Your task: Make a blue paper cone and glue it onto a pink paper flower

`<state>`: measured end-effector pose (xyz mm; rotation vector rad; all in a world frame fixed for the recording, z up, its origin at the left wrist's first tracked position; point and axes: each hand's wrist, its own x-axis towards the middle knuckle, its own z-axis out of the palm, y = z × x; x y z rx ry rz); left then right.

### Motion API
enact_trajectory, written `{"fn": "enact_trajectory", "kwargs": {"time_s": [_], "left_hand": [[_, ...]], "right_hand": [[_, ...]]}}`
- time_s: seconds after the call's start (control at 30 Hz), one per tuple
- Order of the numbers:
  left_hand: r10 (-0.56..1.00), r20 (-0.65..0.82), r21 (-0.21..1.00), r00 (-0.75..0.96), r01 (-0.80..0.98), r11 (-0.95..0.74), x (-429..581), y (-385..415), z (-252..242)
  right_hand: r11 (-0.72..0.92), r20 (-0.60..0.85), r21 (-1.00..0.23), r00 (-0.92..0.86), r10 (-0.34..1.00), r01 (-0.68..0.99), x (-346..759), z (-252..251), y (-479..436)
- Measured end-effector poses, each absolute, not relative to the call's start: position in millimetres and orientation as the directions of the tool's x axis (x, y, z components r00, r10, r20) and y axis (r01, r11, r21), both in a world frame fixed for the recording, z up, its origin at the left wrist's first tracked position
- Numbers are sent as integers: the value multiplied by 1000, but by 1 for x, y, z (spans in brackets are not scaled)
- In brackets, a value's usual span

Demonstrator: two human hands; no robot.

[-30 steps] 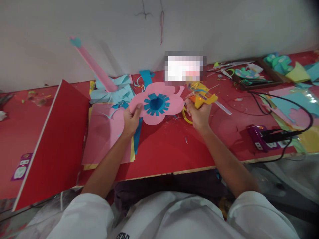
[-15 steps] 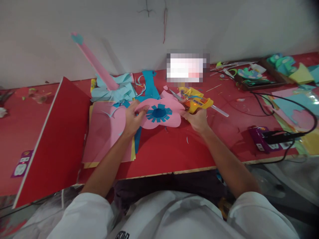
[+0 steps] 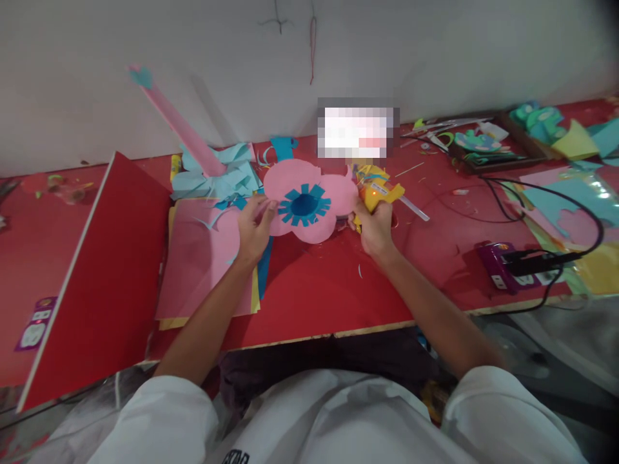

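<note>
A pink paper flower [image 3: 285,174] with a fringed dark-blue paper centre [image 3: 305,205] is held just above the red table, its face turned up towards me. My left hand [image 3: 255,225] pinches the flower's left petal between thumb and fingers. At the flower's right edge, my right hand [image 3: 376,225] is closed around a yellow glue gun [image 3: 380,192], which shows a small orange light. A translucent glue stick [image 3: 416,208] reaches out behind the gun. The gun's lower part is hidden by my hand, and its tip cannot be made out.
Pink and yellow sheets [image 3: 193,270] lie left, beside a raised red panel [image 3: 97,283]. A pink paper tube [image 3: 178,125] leans over light-blue scraps [image 3: 232,180]. At right are a dark tray [image 3: 520,151], a purple power box [image 3: 500,267] and black cable [image 3: 597,222].
The flower has tilted so its face shows more fully, and it has shifted slightly left. My right hand has left the flower's right petal and closed on the glue gun.
</note>
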<state>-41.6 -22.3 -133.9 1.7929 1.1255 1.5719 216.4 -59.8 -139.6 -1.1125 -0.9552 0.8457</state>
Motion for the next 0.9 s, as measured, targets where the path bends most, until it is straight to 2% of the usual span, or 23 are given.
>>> {"fn": "enact_trajectory", "kwargs": {"time_s": [0.13, 0.27, 0.37, 0.47, 0.6, 0.77, 0.9], "left_hand": [[772, 635, 731, -29, 347, -588, -45, -24, -130], [720, 693, 651, 17, 413, -636, -47, -24, -131], [689, 723, 611, 57, 412, -675, -47, -25, -130], [692, 718, 618, 71, 393, -681, -44, -27, -127], [693, 715, 621, 95, 369, -692, -41, -31, -122], [681, 715, 600, 158, 360, -714, -38, -36, -120], [694, 700, 604, 169, 380, -701, -37, -39, -119]], "right_hand": [[366, 342, -930, 413, 844, 24, 228, -137, -70], [427, 436, -900, 231, 870, 89, 237, -140, -80], [420, 445, -879, 72, 892, 225, 237, -141, -83], [408, 436, -858, 20, 900, 312, 234, -139, -82], [412, 415, -853, -63, 908, 320, 230, -133, -83], [512, 485, -778, -170, 858, 363, 222, -125, -84], [532, 496, -747, -200, 845, 398, 220, -123, -84]]}}
